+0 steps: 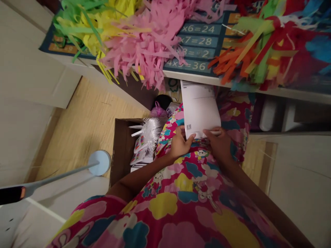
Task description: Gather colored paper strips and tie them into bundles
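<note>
A white printed sheet or packet (203, 110), I cannot tell which, lies over my lap with its far end under the desk edge. It has dark lines of print at the far end and a small dark square near the lower left corner. My left hand (181, 142) is closed on that corner, thumb on top. At the lower right corner my right hand (218, 142) pinches the near edge; a thin white strip shows along its fingers, and I cannot tell whether it is part of the sheet. My patterned pink clothing (178, 203) lies beneath both.
On the desk, fringed paper strips in pink (144, 44), yellow, green and mixed colours (269, 44) cover a times-table mat (199, 41). A cardboard box (121, 148) with silvery tinsel (151, 132) and packets stands at my left. Beside it is a round-based pale blue stand (99, 162).
</note>
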